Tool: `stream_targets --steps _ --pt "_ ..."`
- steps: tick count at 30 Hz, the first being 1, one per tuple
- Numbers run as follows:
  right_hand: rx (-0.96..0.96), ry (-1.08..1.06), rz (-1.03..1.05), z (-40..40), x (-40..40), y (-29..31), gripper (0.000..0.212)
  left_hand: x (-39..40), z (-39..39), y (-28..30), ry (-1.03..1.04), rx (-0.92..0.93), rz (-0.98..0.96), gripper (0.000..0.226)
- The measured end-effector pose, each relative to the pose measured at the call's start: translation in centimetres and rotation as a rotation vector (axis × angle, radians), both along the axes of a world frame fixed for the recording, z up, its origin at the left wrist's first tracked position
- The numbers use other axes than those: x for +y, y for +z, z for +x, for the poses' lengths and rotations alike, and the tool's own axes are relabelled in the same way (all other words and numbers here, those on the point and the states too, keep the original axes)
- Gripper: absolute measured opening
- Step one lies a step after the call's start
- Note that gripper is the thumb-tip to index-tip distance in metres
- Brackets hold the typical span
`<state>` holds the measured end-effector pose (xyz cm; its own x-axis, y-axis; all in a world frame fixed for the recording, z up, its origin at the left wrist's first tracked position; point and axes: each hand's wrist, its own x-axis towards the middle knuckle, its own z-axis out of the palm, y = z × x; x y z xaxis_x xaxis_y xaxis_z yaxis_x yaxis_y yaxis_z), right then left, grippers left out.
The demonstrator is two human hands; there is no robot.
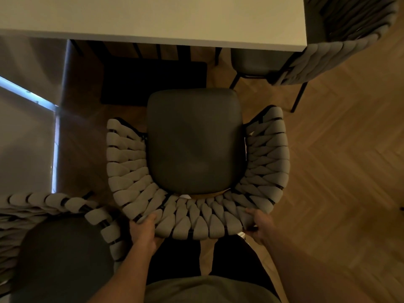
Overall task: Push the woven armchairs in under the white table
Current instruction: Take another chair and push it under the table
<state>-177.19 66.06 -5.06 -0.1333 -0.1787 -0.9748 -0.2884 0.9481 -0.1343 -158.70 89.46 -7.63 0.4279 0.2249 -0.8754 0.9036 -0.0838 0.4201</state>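
Dim room, parquet floor | left hand, right hand grip woven armchair backrest | white table ahead | next: straight push under

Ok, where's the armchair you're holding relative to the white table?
In the head view the held armchair sits centre frame, its seat front just short of the white table edge, not yet under it; a second armchair stands lower left.

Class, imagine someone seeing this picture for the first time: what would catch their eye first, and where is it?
First, the woven armchair in the centre, its dark seat cushion facing the white table across the top. Next, the left hand and right hand at the bottom, each with a grip on the chair's curved back. Another woven armchair stands at the table's right corner.
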Motion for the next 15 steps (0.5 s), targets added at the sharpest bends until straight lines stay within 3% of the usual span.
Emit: stream_targets --steps 5,15 --pt "-0.083 -0.067 0.029 -0.4 -0.1 -0.2 0.029 0.2 1.2 -0.8 0.005 0.072 -0.001 0.045" --pt "-0.051 -0.067 -0.060 2.0 -2.5 0.7 0.019 -1.7 3.4 -0.6 0.013 0.017 0.034 0.048"
